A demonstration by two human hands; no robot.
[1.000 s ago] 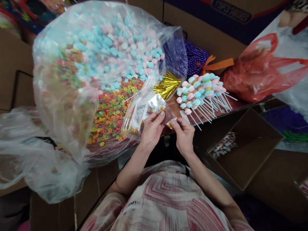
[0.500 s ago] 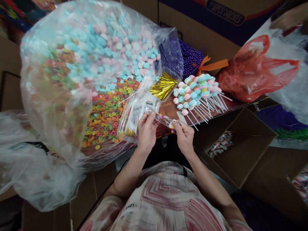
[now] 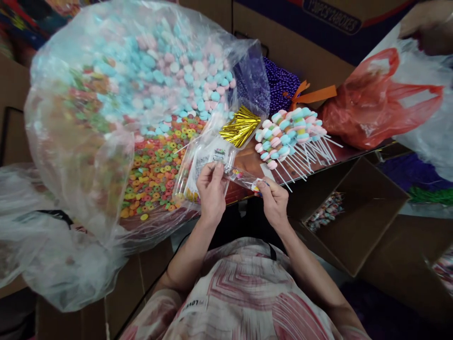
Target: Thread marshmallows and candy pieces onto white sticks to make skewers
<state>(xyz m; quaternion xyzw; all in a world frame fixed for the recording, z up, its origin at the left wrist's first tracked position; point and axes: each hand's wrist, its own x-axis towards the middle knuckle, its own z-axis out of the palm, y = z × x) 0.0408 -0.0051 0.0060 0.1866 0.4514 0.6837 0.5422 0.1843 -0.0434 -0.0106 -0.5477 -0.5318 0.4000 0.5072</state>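
A narrow clear plastic wrapper [image 3: 239, 175] with small colourful print stretches between my two hands. My left hand [image 3: 212, 191] pinches its left end between thumb and fingers. At the other end, my right hand [image 3: 273, 200] grips the wrapper near a white, yellow and blue patch. Beneath my left hand lies a clear pack of printed wrappers [image 3: 202, 165]. Gold twist ties [image 3: 241, 127] lie just beyond it. To the right, pink and blue marshmallow skewers [image 3: 288, 134] sit in a pile, their white sticks pointing towards me.
A large clear bag [image 3: 138, 61] holds loose marshmallows and gummy rings [image 3: 155, 172] on the left. Purple beads [image 3: 281, 85], an orange ribbon and a red plastic bag [image 3: 375, 104] stand behind. An open cardboard box [image 3: 364, 212] is at lower right. Another person's hand [image 3: 430, 26] shows at top right.
My hands have moved slightly apart, the left one leftwards, so more of the clear wrapper shows between them. The other person's hand at top right has shifted.
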